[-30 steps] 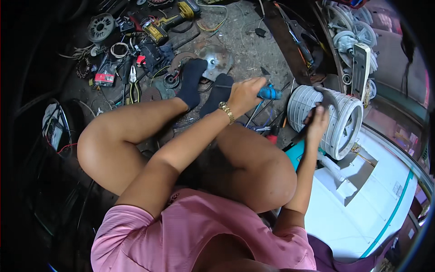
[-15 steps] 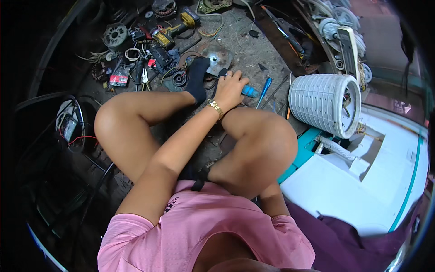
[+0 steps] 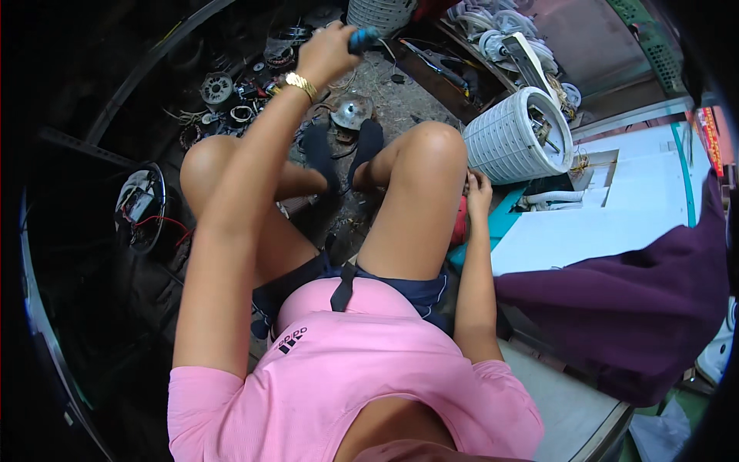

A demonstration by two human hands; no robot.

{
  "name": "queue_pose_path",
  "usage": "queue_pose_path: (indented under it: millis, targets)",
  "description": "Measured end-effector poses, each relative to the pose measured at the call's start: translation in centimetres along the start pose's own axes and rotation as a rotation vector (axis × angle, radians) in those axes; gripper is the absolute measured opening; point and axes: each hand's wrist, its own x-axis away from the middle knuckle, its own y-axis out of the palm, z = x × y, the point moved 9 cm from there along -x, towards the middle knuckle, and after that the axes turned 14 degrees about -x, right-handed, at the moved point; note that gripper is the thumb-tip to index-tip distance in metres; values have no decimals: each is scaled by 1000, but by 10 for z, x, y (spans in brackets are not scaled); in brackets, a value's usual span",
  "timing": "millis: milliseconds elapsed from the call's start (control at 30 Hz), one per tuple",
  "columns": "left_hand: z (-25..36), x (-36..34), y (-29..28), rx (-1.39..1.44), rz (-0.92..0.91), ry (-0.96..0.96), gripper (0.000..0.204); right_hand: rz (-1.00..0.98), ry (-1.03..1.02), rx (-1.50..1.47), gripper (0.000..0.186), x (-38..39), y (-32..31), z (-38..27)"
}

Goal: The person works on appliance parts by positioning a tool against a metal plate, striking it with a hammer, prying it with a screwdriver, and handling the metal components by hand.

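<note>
At right, basket (image 3: 502, 141) of parts (image 3: 548, 135), left hand (image 3: 325, 58) clutching blue handle (image 3: 363, 39), right hand (image 3: 479, 191) unclear

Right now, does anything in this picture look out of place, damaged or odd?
Yes. The white casing beside the right hand is partly open, its ribbed hose and wires exposed, so it looks half dismantled. Loose metal parts also clutter the floor untidily.
</note>
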Motion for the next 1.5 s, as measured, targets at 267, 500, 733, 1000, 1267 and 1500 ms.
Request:
queue_pose_path:
  millis: [267, 500, 733, 1000, 1267, 1500]
  targets:
    - [-51, 3, -24, -28, -146, -21, 50, 85, 290, -205, 28, 103, -53, 55]
    - [-69, 26, -8, 294, -136, -227, 33, 108, 360, -194, 29, 91, -75, 25]
    - [-118, 11, 163, 508, -256, -548, 43, -76, 119, -90, 34, -13, -26, 18]
    - [-199, 179, 370, 387, -118, -1281, 56, -408, 171, 219, 34, -140, 177, 42]
    - [-109, 169, 370, 477, 139, -1333, 55, -696, -351, 544, 35, -211, 427, 21]
    - [-98, 167, 379, 366, 222, -1153, 68, -811, -140, 637, 35, -205, 467, 67]
